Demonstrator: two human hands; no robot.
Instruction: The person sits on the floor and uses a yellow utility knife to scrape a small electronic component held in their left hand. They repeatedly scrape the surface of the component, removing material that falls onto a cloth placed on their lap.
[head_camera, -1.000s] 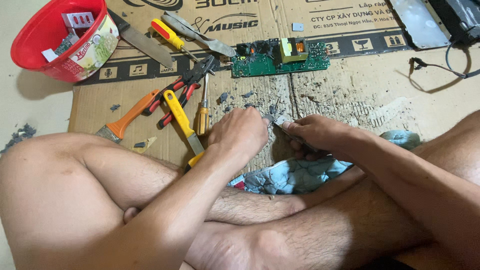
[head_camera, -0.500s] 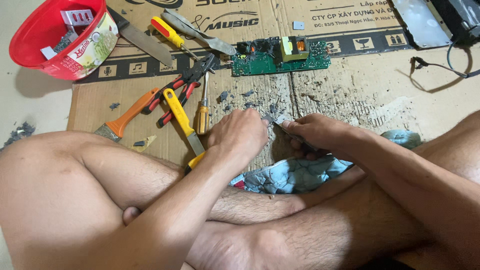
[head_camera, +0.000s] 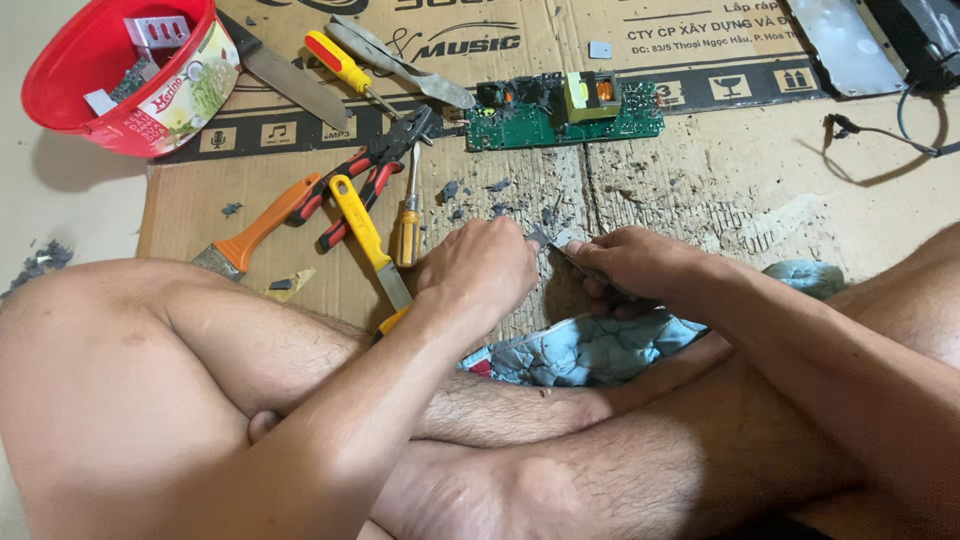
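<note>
On a sheet of flattened cardboard (head_camera: 640, 190) spread over the floor, a seated person's two hands meet just above crossed bare legs. The left hand (head_camera: 480, 268) is curled shut, pinching a small grey piece (head_camera: 540, 238); the right hand (head_camera: 635, 265) grips a thin dark blade (head_camera: 572, 255) whose tip touches that piece. A blue cloth (head_camera: 590, 348) lies bunched beneath them against the shins. Just left of the hands lie a yellow-handled knife (head_camera: 365, 235), a small screwdriver (head_camera: 407, 225), red pliers (head_camera: 370, 170) and an orange-handled brush (head_camera: 250, 230). Beyond them sit a green circuit board (head_camera: 560, 112), a second screwdriver (head_camera: 345, 65) and a metal file (head_camera: 285, 75). A red tub (head_camera: 75, 70) of scraps stands at the far left corner; a black cable (head_camera: 885, 135) trails at the right. Grey chips (head_camera: 495, 190) litter the cardboard.
</note>
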